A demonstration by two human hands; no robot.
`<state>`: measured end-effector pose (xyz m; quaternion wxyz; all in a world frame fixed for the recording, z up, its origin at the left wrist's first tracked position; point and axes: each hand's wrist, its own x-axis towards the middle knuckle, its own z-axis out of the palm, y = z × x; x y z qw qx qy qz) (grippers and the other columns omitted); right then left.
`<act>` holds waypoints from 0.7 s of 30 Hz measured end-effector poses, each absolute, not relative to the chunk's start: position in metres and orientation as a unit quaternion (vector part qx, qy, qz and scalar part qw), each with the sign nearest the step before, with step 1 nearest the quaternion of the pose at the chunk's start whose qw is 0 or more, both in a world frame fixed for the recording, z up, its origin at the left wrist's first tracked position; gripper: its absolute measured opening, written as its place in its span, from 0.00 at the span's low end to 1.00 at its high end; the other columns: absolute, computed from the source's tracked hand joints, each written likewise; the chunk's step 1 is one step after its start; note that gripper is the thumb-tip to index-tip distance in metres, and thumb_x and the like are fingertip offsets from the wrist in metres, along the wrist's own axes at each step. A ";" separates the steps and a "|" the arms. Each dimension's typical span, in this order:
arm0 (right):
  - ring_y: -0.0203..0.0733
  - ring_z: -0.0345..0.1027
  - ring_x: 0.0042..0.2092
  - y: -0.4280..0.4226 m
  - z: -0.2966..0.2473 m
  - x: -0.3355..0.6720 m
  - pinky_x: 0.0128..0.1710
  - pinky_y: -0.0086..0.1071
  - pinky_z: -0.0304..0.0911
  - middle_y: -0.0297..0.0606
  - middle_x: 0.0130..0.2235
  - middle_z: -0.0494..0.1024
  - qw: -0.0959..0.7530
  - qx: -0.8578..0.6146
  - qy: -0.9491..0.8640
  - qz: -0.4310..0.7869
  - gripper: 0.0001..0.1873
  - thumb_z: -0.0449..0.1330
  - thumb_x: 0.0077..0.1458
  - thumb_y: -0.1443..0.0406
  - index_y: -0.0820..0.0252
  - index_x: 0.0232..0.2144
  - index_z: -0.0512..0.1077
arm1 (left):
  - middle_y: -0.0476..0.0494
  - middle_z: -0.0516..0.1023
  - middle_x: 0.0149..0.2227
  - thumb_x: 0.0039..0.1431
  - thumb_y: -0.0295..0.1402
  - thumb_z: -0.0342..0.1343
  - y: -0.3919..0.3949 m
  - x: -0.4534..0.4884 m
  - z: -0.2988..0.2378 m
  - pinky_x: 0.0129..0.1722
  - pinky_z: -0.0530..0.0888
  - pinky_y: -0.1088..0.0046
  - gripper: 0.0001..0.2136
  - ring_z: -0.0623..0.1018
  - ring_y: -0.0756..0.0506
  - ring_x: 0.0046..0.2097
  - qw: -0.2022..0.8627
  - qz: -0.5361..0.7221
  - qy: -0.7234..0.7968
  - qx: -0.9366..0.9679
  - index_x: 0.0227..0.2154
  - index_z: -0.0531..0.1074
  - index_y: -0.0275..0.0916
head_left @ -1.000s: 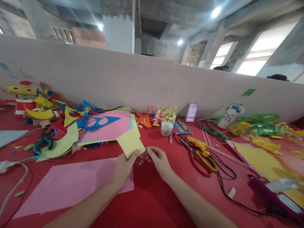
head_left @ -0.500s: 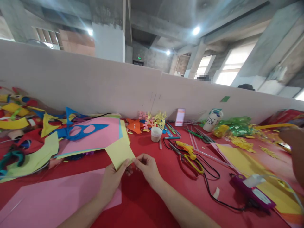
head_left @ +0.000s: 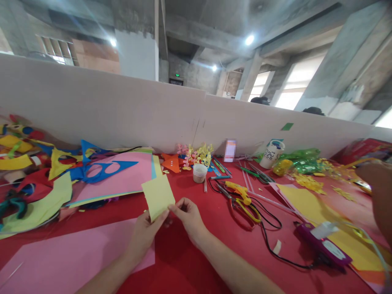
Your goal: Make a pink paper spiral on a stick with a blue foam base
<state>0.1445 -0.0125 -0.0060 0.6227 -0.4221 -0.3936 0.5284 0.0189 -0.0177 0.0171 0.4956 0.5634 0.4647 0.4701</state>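
A small pale yellow sheet of paper (head_left: 157, 194) is held up over the red table (head_left: 177, 265), tilted toward me. My left hand (head_left: 145, 232) grips its lower edge, thumb in front and fingers behind. At the sheet's lower right corner, the thumb and forefinger of my right hand (head_left: 190, 218) are pinched together on the edge. Part of the fingers of both hands is hidden. Below and left of my left hand lies a large pink sheet (head_left: 76, 253).
Pliers (head_left: 235, 210), a yellow glue gun (head_left: 240, 192) and its black cord lie right of my hands, near a purple power strip (head_left: 324, 245). A small cup (head_left: 200, 173) stands ahead. Coloured paper scraps (head_left: 61, 192) crowd the left. Another person's hand (head_left: 375, 179) is at far right.
The yellow paper has turned more upright and faces me more fully. My hands keep their grips with little movement. The whole view has shifted slightly.
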 end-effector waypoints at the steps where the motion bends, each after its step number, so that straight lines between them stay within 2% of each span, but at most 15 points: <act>1: 0.30 0.54 0.21 -0.013 -0.005 0.144 0.24 0.26 0.52 0.24 0.18 0.62 0.627 -0.423 -0.388 0.526 0.18 0.67 0.34 0.56 0.59 0.17 0.62 | 0.45 0.77 0.21 0.43 0.42 0.59 -0.018 0.020 0.018 0.29 0.74 0.71 0.12 0.76 0.45 0.26 0.498 0.472 0.464 0.561 0.22 0.74 0.37; 6: 0.31 0.56 0.24 -0.014 -0.004 0.143 0.27 0.27 0.54 0.25 0.19 0.64 0.639 -0.399 -0.356 0.553 0.20 0.68 0.33 0.56 0.58 0.18 0.60 | 0.41 0.81 0.32 0.37 0.36 0.63 -0.018 0.023 0.013 0.36 0.76 0.67 0.15 0.79 0.41 0.35 0.517 0.482 0.452 0.544 0.32 0.75 0.37; 11: 0.30 0.58 0.23 -0.020 0.000 0.139 0.25 0.26 0.55 0.26 0.20 0.65 0.617 -0.362 -0.332 0.615 0.20 0.68 0.34 0.57 0.58 0.18 0.60 | 0.41 0.81 0.36 0.41 0.35 0.62 -0.015 0.020 0.004 0.42 0.74 0.66 0.15 0.79 0.40 0.40 0.504 0.476 0.453 0.560 0.35 0.76 0.37; 15: 0.30 0.59 0.21 -0.024 0.003 0.138 0.24 0.26 0.56 0.26 0.19 0.67 0.610 -0.308 -0.315 0.658 0.18 0.68 0.35 0.59 0.58 0.18 0.61 | 0.42 0.81 0.35 0.43 0.37 0.61 -0.020 0.018 0.008 0.40 0.75 0.65 0.14 0.79 0.39 0.39 0.475 0.476 0.480 0.563 0.34 0.76 0.38; 21: 0.29 0.59 0.21 -0.022 0.000 0.141 0.27 0.25 0.58 0.24 0.15 0.64 0.583 -0.251 -0.313 0.707 0.16 0.67 0.40 0.60 0.59 0.17 0.63 | 0.41 0.80 0.37 0.47 0.38 0.58 -0.025 0.017 0.010 0.39 0.75 0.68 0.13 0.78 0.42 0.37 0.456 0.480 0.484 0.572 0.35 0.75 0.38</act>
